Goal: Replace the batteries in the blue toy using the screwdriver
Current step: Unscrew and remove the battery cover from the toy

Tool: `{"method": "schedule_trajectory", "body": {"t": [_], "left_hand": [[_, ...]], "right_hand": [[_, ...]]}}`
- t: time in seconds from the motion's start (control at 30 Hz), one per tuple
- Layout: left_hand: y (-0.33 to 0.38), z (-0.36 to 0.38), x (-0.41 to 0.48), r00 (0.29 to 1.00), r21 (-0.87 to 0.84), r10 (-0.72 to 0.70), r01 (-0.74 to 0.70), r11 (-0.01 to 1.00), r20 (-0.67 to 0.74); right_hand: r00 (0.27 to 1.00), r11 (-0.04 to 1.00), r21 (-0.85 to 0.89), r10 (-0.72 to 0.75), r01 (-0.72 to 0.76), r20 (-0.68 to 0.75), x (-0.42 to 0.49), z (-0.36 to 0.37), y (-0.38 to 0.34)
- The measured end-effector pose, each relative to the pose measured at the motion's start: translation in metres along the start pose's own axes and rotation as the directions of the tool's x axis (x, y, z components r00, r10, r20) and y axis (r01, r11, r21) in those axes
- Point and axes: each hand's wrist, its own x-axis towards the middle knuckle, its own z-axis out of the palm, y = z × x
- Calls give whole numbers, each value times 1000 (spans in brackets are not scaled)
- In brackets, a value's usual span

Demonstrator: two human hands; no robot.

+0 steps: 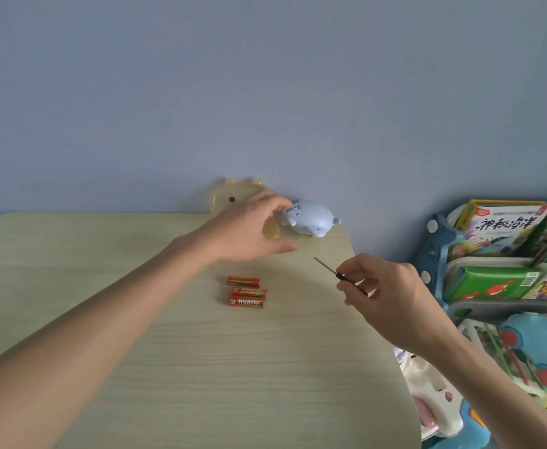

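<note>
The big blue-grey wall [265, 92] fills the top. Below it is a pale wooden table with round corners [136, 351]. To the right of the table stands a blue plastic shelf [440, 241] with colourful picture books [502, 228] in it.

The left hand [246, 231] reaches far across the table. Its fingers are spread and loose. The fingertips touch the left end of the toy, and the thumb sticks out below, not touching it. The right hand [388, 296] is above the right edge of the table, closer to the person, and it pinches the screwdriver in its fingers.

A see-through yellow plastic bear shape [230, 196] stands at the far edge by the wall, partly hidden behind the left hand.

The small light blue plastic animal toy [314, 218] lies at the far edge of the table, just right of the bear. Its long side runs left to right. Its round end points right and a bit toward the person.

Three red and orange batteries [246, 291] lie in the middle of the table, each one pointing left to right. The two closer ones touch.

The thin metal screwdriver with a black handle [330, 268] slants, with its tip pointing up and left toward the toy, but not touching it.
</note>
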Motion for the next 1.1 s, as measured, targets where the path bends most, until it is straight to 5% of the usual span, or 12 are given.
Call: {"method": "schedule_trajectory", "body": {"t": [0.23, 0.53, 0.63, 0.73, 1.0, 1.1], "left_hand": [[-20, 21, 80, 986, 250, -119, 87, 964, 118], [6, 18, 48, 997, 81, 71, -68, 994, -31], [31, 10, -2, 987, -69, 135, -142, 987, -91], [43, 16, -66, 998, -312, 54, -59, 948, -23], [42, 40, -172, 994, -741, -88, 102, 664, 58], [42, 42, -188, 991, -819, -122, 108, 563, 47]], "right_hand": [[998, 997, 45, 58, -56, -25, -9, -15, 11], [997, 999, 21, 42, -40, -65, -18, -36, 21], [994, 996, 80, 39, -31, -100, -19, -54, 10], [998, 994, 106, -31, 37, -60, -28, -70, -8], [963, 927, 345, -216, 150, 163, -66, -60, -51], [966, 903, 397, -228, 164, 122, -76, -53, -68]]}}
